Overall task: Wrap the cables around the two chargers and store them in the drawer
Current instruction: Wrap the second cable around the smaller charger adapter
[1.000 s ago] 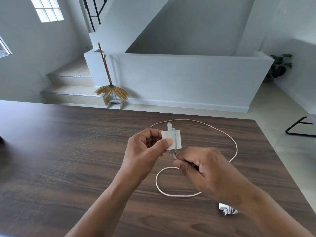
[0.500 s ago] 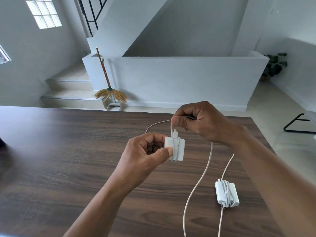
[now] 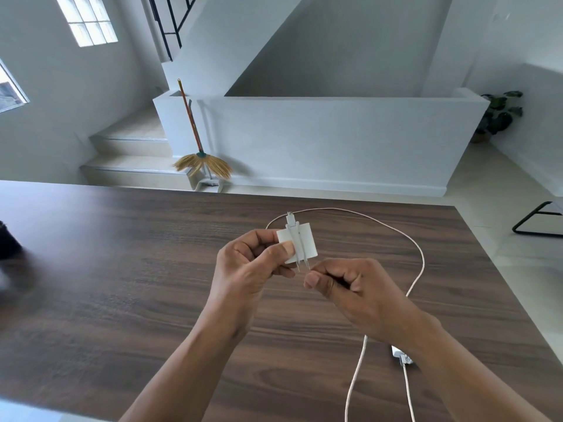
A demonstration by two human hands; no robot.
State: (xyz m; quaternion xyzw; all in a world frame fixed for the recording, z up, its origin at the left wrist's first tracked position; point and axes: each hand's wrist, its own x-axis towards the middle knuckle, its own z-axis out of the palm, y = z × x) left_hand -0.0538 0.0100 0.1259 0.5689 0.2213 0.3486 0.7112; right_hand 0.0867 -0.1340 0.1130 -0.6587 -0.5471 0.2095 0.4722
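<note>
A: What is the left hand point(image 3: 246, 269) doing in the middle of the frame?

B: It grips the white charger point(image 3: 297, 242) above the dark wooden table point(image 3: 122, 269), thumb pressed on its face and fingers curled behind. I judge it holds the block steady, prongs pointing down toward the viewer, so the cable can pass around it.

A: And the right hand point(image 3: 350, 287)?

B: Just right of and below the charger, curled into a fist with the cable point(image 3: 422, 263) pinched inside. The cable leaves the top of the charger, arcs toward the right of the frame, and comes back down behind that hand. A couple of strands already lie across the charger's face, so the winding looks begun but far from finished.

A: Why is the hand so close to the prongs?

B: Probably to bring the next turn under the block while keeping it snug. A slack strand might slip off the narrow body.

A: Where is the other charger?

B: At the lower right, the second charger point(image 3: 401, 356) lies on the table, mostly hidden behind the right forearm. Its own cord point(image 3: 408, 397) trails to the bottom edge. How fully it is wrapped I cannot tell.

A: And the drawer?

B: Not in view.
</note>
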